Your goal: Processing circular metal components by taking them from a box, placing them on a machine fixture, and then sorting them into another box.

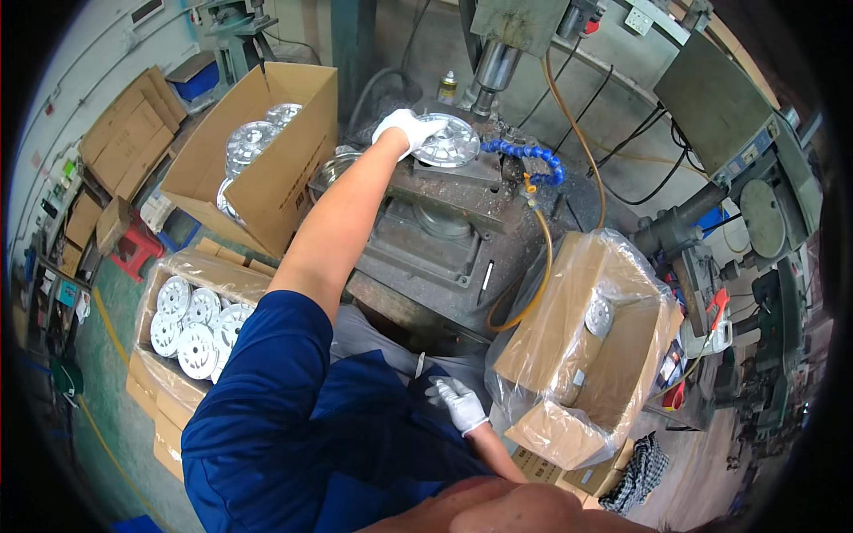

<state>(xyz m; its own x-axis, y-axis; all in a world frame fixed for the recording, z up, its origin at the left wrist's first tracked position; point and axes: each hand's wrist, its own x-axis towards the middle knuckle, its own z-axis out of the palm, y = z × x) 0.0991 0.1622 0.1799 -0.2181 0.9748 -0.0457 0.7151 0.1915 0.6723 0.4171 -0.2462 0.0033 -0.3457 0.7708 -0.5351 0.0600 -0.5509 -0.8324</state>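
Your left arm is stretched fully forward, bare forearm, blue sleeve at the shoulder. Your left hand, white-gloved, has its fingers curled closed in a grip. Your right hand, also gloved, rests low by your lap, fingers loosely spread, holding nothing.

Left hand in white knit cloth glove, on a bright, shiny cast-metal disc; dull, grimy grey metal press bed; glossy blue plastic coolant hose; matt brown cardboard box; crinkled clear plastic liner, glinting
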